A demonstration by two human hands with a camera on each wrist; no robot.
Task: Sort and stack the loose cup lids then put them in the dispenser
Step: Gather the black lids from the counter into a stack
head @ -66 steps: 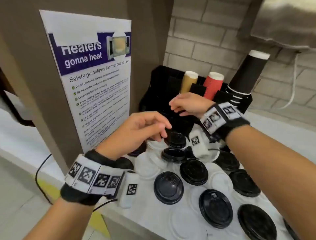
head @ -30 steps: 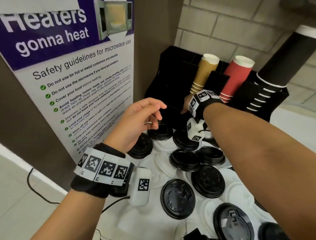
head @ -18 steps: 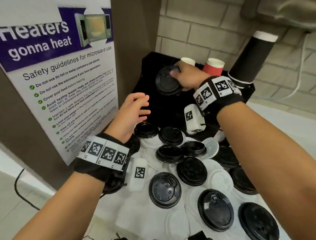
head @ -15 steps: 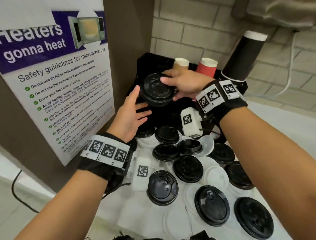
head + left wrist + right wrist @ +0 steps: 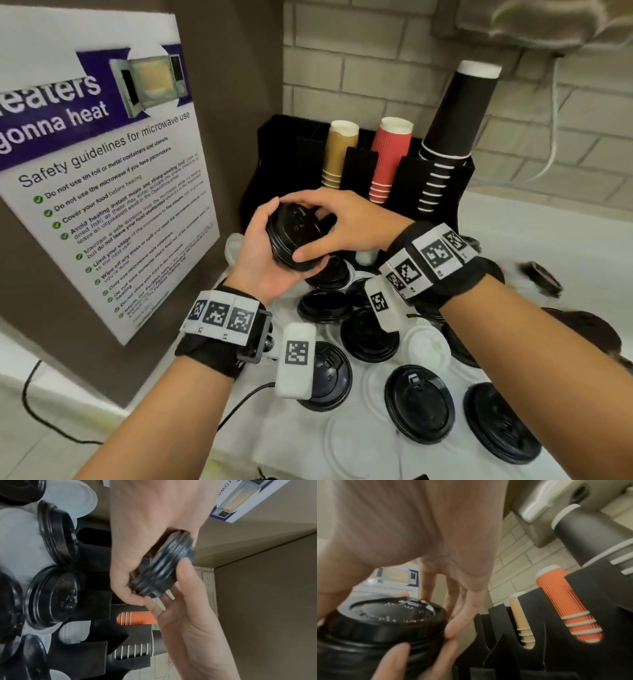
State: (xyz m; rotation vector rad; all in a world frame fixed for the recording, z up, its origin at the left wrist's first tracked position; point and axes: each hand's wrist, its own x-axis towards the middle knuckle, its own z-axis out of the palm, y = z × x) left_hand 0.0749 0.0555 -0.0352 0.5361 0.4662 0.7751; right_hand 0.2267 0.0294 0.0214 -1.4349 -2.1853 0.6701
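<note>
A short stack of black cup lids point(image 5: 295, 236) is held in the air in front of the black dispenser point(image 5: 274, 144). My left hand point(image 5: 260, 263) cups the stack from below and the left, thumb over its upper edge. My right hand point(image 5: 346, 222) grips it from the right, fingers over the top and thumb on the lower rim. The left wrist view shows the stack's ribbed side point(image 5: 164, 568) between both hands. In the right wrist view the stack point(image 5: 385, 628) shows its top face. Several loose black lids point(image 5: 419, 402) and white lids point(image 5: 424, 346) lie on the white counter below.
The dispenser holds a tan cup stack point(image 5: 339, 154), a red one point(image 5: 390, 157) and a tall black one point(image 5: 455, 113). A microwave safety poster point(image 5: 113, 192) hangs on the brown wall at the left. A cable point(image 5: 239, 404) runs off the counter's near edge.
My right hand came out of the dispenser with a stack of black lids and brought it down toward me. My left hand rose and took hold of the stack from below.
</note>
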